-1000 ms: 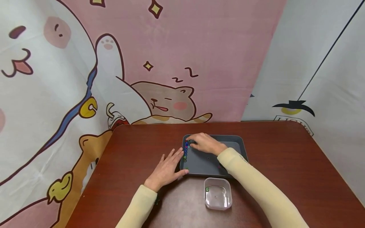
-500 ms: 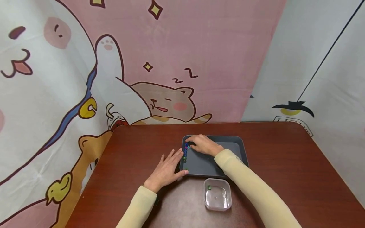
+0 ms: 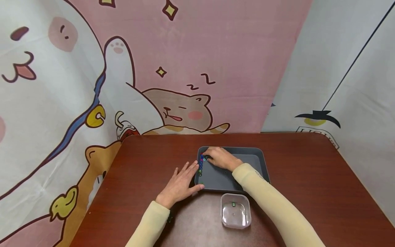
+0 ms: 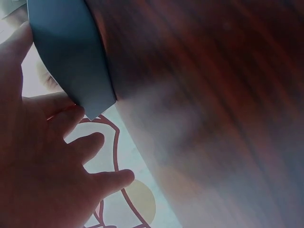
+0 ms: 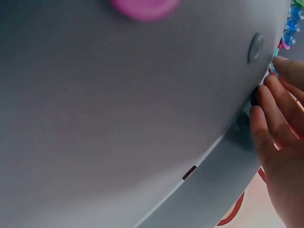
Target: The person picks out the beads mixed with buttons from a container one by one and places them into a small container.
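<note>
Item: one shallow, rectangular grey tray, flat on the reddish-brown wooden desk. We read it as a dial, twelve o'clock away from the person.

Item: one row of small blue and green glassy beads, along the inside of the nine o'clock wall; we suppose that wall stops them rolling further.

Item: one bare left hand, outside the tray toward eight o'clock, fingers straight and spread, some touching the tray's side, thumb at the near corner. It holds nothing; we judge that it braces the tray against sliding.

Item: one bare right hand, over the tray toward ten o'clock, fingers bent and tips down at the far end of the row, where picking from above seems easiest. Whether they pinch a bead, we cannot tell.

Item: one clear, square plastic box, just beyond the six o'clock rim, apparently kept within short reach of both hands. Inside, toward its twelve o'clock, lies one round green bead.

Item: one round pink piece, on the tray floor in the right wrist view; the cream sleeve probably hides it from above.
</note>
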Tool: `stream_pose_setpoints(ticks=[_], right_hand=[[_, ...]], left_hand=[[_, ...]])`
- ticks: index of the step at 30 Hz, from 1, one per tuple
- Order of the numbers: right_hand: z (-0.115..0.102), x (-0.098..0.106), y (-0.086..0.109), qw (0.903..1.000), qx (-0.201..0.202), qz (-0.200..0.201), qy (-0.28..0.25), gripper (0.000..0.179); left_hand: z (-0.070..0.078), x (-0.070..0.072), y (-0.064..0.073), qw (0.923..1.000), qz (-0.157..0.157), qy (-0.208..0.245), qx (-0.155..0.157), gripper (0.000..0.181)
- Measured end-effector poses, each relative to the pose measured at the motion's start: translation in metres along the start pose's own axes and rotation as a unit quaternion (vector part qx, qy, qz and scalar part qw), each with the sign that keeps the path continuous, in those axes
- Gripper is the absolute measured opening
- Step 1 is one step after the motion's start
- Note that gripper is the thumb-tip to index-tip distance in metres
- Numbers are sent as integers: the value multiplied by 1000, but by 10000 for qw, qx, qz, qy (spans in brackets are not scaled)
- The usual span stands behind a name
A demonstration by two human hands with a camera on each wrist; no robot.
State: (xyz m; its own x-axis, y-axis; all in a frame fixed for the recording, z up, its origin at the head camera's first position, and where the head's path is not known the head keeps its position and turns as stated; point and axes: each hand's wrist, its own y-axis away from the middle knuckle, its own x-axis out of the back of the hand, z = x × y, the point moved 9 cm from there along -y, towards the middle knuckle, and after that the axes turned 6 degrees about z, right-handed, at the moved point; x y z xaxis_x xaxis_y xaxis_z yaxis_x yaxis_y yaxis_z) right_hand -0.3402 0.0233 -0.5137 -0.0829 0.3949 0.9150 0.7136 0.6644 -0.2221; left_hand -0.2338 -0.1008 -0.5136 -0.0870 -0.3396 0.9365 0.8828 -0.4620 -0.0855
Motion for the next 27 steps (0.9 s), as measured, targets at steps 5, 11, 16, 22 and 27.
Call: stream_pose_setpoints(ticks=[5,11,16,22,27], right_hand=[[-1,0,0,9998,102,121,131,27],[-2,1,1,9993,174,215,251,20],[-3,15,3,9992,102,343,182,20],[-8,47,8,9978,65,655,58,20],[-18,75,18,9970,121,770,-6,19]], left_hand=[[0,0,0,10000,13,-12,29,86],[0,0,-1,10000,17,11,26,86],[0,1,-3,10000,-24,-20,26,87],[-1,1,-4,9999,-77,-87,104,89],[-1,-2,-2,9998,-124,-33,152,88]])
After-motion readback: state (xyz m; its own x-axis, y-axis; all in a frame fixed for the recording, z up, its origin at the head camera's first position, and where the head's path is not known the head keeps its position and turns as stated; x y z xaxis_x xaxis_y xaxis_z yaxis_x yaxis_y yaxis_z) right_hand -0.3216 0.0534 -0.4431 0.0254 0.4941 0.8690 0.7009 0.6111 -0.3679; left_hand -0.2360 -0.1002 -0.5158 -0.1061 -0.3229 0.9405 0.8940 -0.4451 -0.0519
